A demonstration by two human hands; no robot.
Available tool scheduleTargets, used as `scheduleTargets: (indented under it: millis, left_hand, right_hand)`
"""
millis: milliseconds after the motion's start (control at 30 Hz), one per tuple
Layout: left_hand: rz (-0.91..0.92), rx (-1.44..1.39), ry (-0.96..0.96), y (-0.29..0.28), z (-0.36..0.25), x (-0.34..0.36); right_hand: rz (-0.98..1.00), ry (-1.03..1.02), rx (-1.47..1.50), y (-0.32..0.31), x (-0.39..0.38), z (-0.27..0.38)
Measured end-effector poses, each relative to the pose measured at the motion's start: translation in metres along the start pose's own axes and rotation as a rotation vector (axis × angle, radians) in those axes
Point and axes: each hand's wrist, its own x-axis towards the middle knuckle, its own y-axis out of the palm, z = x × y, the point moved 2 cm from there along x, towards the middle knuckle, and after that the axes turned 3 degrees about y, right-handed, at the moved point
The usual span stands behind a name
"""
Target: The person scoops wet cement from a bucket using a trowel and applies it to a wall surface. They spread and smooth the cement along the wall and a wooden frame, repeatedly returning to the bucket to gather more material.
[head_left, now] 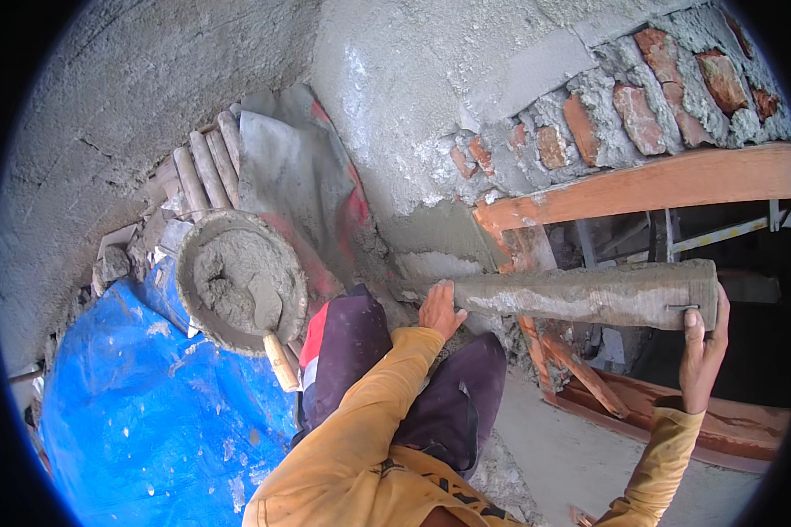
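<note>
two bare hands hold one mortar-caked wooden board (580, 303) lengthwise across the right half of the frame, nearly level there, in front of an orange-brown wooden frame (659, 186). the left hand (442, 311) is closed over the board's left end near the frame's centre, thumb on the near side. the right hand (703, 351), at the right, has its thumb pressed on the board's near face and its fingers at the far end, just beside a nail (684, 307). gripping both ends probably stops the long piece from tipping or twisting, and the thumb seems set just below the nail to avoid it.

left of centre, a round basin (190, 303) of wet mortar (224, 263) sits beside the knees, presumably within easy reach. a trowel (278, 354) rests in it, blade in the mortar and wooden handle leaning out over the rim toward the person, likely so that it can be picked up cleanly. a blue tarp (149, 395) spreads over the lower left, perhaps to catch spills. at the upper right, exposed bricks (637, 119) run above the wooden frame; what lies behind the board is partly hidden.
</note>
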Motion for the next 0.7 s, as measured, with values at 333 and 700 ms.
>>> scheduleTargets:
  millis: [333, 700]
  left_hand:
    - [0.128, -0.091, -0.301, -0.088, -0.050, -0.074]
    - [-0.058, 0.443, -0.881, -0.423, -0.117, -0.357]
  right_hand:
    - [0.171, 0.108, 0.149, 0.012, -0.002, 0.006]
    - [0.384, 0.417, 0.186, -0.039, -0.128, -0.019]
